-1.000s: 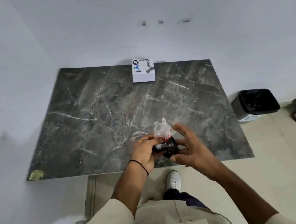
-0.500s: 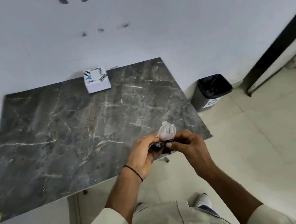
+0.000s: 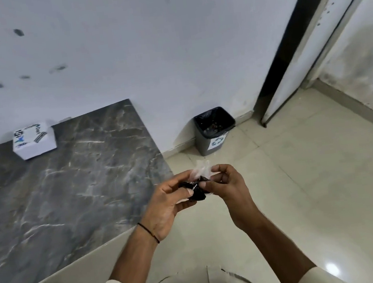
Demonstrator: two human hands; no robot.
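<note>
Both hands hold a small crumpled bundle in front of me, above the floor just past the table's right edge. My left hand [image 3: 168, 205] pinches the black wrapper [image 3: 195, 190] between thumb and fingers. My right hand [image 3: 228, 184] pinches the clear plastic scrap [image 3: 200, 170] that sticks up from the bundle. Part of the wrapper is hidden by my fingers. A thin black band circles my left wrist.
A dark marble table [image 3: 52, 194] fills the left, with a white printed box [image 3: 34, 142] near the wall. A grey bin with a black liner [image 3: 213, 129] stands on the tiled floor by the wall. A door frame [image 3: 288, 56] rises at right.
The view has swung to the right, so the table slid left and the bin came nearer the centre. My hands, still holding the bundle, moved off the tabletop and over the floor.
</note>
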